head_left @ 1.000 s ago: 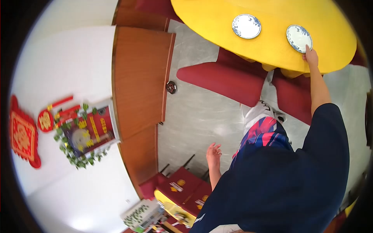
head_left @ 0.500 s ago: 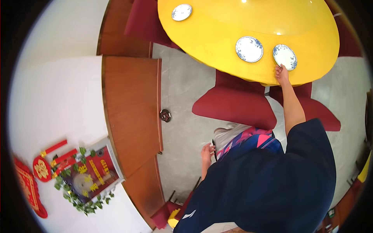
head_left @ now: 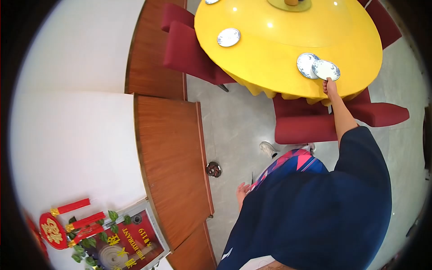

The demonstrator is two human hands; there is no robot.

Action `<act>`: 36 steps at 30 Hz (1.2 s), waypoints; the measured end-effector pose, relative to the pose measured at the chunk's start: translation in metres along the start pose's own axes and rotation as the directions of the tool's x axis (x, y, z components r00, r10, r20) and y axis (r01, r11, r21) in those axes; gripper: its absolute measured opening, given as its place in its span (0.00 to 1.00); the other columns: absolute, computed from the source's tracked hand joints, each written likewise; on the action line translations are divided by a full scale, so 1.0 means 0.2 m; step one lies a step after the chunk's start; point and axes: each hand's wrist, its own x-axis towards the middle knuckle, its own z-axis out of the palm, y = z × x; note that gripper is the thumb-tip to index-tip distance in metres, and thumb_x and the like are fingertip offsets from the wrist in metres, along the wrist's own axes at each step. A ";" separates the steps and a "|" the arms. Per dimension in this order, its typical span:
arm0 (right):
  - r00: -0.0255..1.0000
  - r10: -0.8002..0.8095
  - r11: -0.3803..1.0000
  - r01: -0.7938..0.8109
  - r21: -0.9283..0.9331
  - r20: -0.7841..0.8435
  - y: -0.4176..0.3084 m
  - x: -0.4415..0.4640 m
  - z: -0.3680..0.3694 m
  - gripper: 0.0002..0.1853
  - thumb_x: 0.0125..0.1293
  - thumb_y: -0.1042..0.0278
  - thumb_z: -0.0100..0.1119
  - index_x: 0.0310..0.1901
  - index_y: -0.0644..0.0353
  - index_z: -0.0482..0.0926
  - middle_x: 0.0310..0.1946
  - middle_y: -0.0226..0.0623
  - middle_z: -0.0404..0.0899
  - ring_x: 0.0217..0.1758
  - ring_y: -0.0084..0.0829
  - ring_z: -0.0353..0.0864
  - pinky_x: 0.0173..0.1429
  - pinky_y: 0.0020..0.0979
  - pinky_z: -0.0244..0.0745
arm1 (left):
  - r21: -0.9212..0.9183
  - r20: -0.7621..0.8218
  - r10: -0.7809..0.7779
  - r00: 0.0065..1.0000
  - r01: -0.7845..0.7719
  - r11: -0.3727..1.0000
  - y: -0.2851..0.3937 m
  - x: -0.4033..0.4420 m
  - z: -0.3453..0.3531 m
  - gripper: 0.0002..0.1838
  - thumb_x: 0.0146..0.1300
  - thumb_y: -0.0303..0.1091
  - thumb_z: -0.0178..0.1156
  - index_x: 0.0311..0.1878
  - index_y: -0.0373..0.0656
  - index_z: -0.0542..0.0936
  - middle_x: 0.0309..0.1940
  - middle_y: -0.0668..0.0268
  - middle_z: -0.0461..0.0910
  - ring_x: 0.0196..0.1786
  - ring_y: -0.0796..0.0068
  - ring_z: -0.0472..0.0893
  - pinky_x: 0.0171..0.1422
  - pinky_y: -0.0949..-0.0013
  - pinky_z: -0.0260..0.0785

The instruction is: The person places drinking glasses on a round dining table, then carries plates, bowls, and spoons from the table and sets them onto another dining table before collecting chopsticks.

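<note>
A white plate with a blue pattern is gripped at its near edge by my right hand. It overlaps the right side of a second patterned plate on the yellow tablecloth. Whether the held plate rests on the other one or hovers just over it, I cannot tell. Low beside my body, away from the table, my left hand holds nothing, its fingers apart. Another patterned plate lies toward the left side of the table, and part of one more shows at the top edge.
Dark red chairs stand at the table's near side, with more at its left and right. Brown wood panelling lines the left wall. A dark round object sits by its base. A hydrant cabinet is at lower left.
The plate in my right hand has moved left relative to the table and now overlaps the second plate. The view has shifted, showing more of the table and its left chairs.
</note>
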 end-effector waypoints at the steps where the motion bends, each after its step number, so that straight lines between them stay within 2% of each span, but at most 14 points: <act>1: 1.000 0.013 1.000 -0.013 -0.028 -0.011 0.02 -0.02 0.04 0.17 0.69 0.55 0.39 0.23 0.51 0.65 0.13 0.24 0.61 0.11 0.19 0.54 0.14 0.23 0.48 | -0.021 -0.062 0.000 0.998 -0.002 1.000 0.06 0.04 -0.07 0.21 0.66 0.41 0.53 0.57 0.37 0.70 0.46 0.49 0.78 0.42 0.62 0.80 0.49 0.61 0.73; 2: 1.000 0.006 0.999 -0.007 -0.034 -0.014 0.03 -0.04 0.08 0.17 0.69 0.55 0.39 0.23 0.51 0.65 0.13 0.24 0.61 0.11 0.19 0.54 0.14 0.23 0.48 | -0.038 -0.129 -0.011 0.992 0.006 0.999 0.08 0.04 -0.14 0.20 0.66 0.40 0.53 0.56 0.38 0.71 0.45 0.50 0.78 0.41 0.63 0.80 0.49 0.61 0.73; 3: 0.999 0.040 0.999 -0.041 0.009 0.022 0.04 -0.05 0.12 0.17 0.69 0.55 0.39 0.23 0.52 0.64 0.14 0.24 0.61 0.11 0.19 0.54 0.14 0.22 0.49 | -0.042 -0.127 -0.022 0.992 0.017 0.999 0.07 0.02 -0.18 0.20 0.66 0.40 0.53 0.56 0.38 0.71 0.45 0.50 0.78 0.41 0.63 0.80 0.49 0.61 0.73; 4: 0.996 0.074 0.996 -0.077 0.053 0.059 0.07 -0.06 0.14 0.17 0.69 0.55 0.38 0.24 0.52 0.64 0.14 0.24 0.62 0.12 0.19 0.55 0.15 0.22 0.49 | -0.164 -0.111 -0.056 0.992 0.037 0.986 0.06 0.02 -0.23 0.19 0.66 0.40 0.53 0.54 0.37 0.71 0.44 0.52 0.78 0.41 0.64 0.80 0.48 0.61 0.73; 6: 0.992 0.121 0.986 -0.123 0.115 0.025 0.09 -0.08 0.20 0.16 0.69 0.56 0.37 0.24 0.52 0.64 0.14 0.24 0.62 0.12 0.19 0.56 0.15 0.21 0.50 | -0.190 -0.097 -0.099 0.990 0.080 0.979 0.06 0.04 -0.29 0.19 0.66 0.39 0.53 0.54 0.37 0.72 0.43 0.52 0.78 0.41 0.64 0.80 0.48 0.62 0.73; 9: 0.983 0.173 0.953 -0.182 0.244 0.056 0.10 -0.14 0.27 0.16 0.69 0.56 0.36 0.26 0.52 0.65 0.14 0.25 0.64 0.13 0.19 0.57 0.15 0.20 0.51 | -0.106 -0.077 -0.121 0.990 0.112 0.988 0.14 0.09 -0.37 0.18 0.66 0.39 0.53 0.54 0.37 0.72 0.43 0.53 0.78 0.41 0.64 0.79 0.47 0.62 0.73; 17: 0.947 0.307 0.935 -0.283 0.215 -0.091 0.17 -0.13 0.33 0.18 0.70 0.54 0.35 0.26 0.53 0.67 0.14 0.26 0.65 0.13 0.21 0.60 0.16 0.21 0.52 | -0.008 -0.061 -0.120 0.991 0.120 0.993 0.45 0.35 -0.50 0.17 0.66 0.39 0.53 0.52 0.37 0.73 0.42 0.54 0.79 0.41 0.65 0.79 0.47 0.63 0.73; 19: 0.952 0.306 0.908 -0.294 0.300 0.005 0.20 -0.08 0.33 0.18 0.70 0.54 0.36 0.27 0.53 0.68 0.15 0.26 0.66 0.14 0.21 0.60 0.16 0.22 0.53 | 0.023 -0.046 -0.130 0.990 0.131 0.991 0.53 0.43 -0.50 0.17 0.66 0.39 0.53 0.52 0.37 0.73 0.41 0.54 0.79 0.41 0.65 0.79 0.47 0.63 0.73; 25: 0.932 0.356 0.870 -0.302 0.390 -0.073 0.11 -0.10 0.51 0.16 0.70 0.55 0.41 0.30 0.55 0.71 0.18 0.26 0.70 0.16 0.21 0.63 0.19 0.21 0.55 | 0.143 0.022 -0.129 0.991 0.125 0.982 0.91 0.76 -0.40 0.17 0.66 0.38 0.54 0.51 0.37 0.74 0.41 0.55 0.79 0.41 0.65 0.79 0.46 0.63 0.73; 29: 0.914 0.391 0.867 -0.326 0.376 -0.109 0.12 0.02 0.53 0.16 0.68 0.52 0.43 0.30 0.54 0.73 0.19 0.26 0.71 0.19 0.23 0.68 0.21 0.24 0.60 | 0.236 0.051 -0.127 0.991 0.112 0.965 1.22 1.00 -0.29 0.16 0.66 0.38 0.54 0.51 0.37 0.74 0.40 0.56 0.79 0.41 0.66 0.79 0.46 0.64 0.73; 31: 0.903 0.362 0.926 -0.322 0.196 -0.231 0.13 0.10 0.54 0.17 0.68 0.51 0.45 0.31 0.55 0.74 0.20 0.28 0.72 0.21 0.23 0.69 0.23 0.25 0.62 | 0.288 0.066 -0.119 0.991 0.095 0.953 1.41 1.12 -0.20 0.16 0.66 0.38 0.54 0.51 0.37 0.74 0.40 0.56 0.79 0.41 0.66 0.79 0.46 0.64 0.73; 32: 0.894 0.375 0.920 -0.326 0.218 -0.245 0.13 0.13 0.54 0.17 0.68 0.51 0.45 0.31 0.55 0.74 0.20 0.28 0.72 0.21 0.23 0.69 0.23 0.25 0.62 | 0.316 0.076 -0.119 0.990 0.089 0.945 1.50 1.19 -0.15 0.16 0.66 0.38 0.54 0.50 0.37 0.74 0.40 0.56 0.79 0.41 0.66 0.79 0.46 0.64 0.73; 34: 0.859 0.308 0.951 -0.296 0.095 -0.409 0.15 0.20 0.51 0.17 0.67 0.52 0.45 0.34 0.58 0.73 0.24 0.33 0.75 0.21 0.24 0.70 0.21 0.26 0.62 | 0.368 0.096 -0.122 0.988 0.079 0.926 1.71 1.30 -0.04 0.16 0.66 0.38 0.54 0.50 0.37 0.74 0.39 0.56 0.79 0.41 0.66 0.79 0.46 0.64 0.73; 36: 0.845 0.290 0.956 -0.274 0.103 -0.450 0.15 0.23 0.51 0.16 0.66 0.55 0.46 0.36 0.60 0.73 0.25 0.35 0.76 0.22 0.25 0.71 0.20 0.27 0.63 | 0.426 0.114 -0.129 0.985 0.069 0.902 1.92 1.41 0.06 0.16 0.66 0.38 0.54 0.50 0.37 0.75 0.39 0.57 0.79 0.41 0.66 0.79 0.45 0.64 0.73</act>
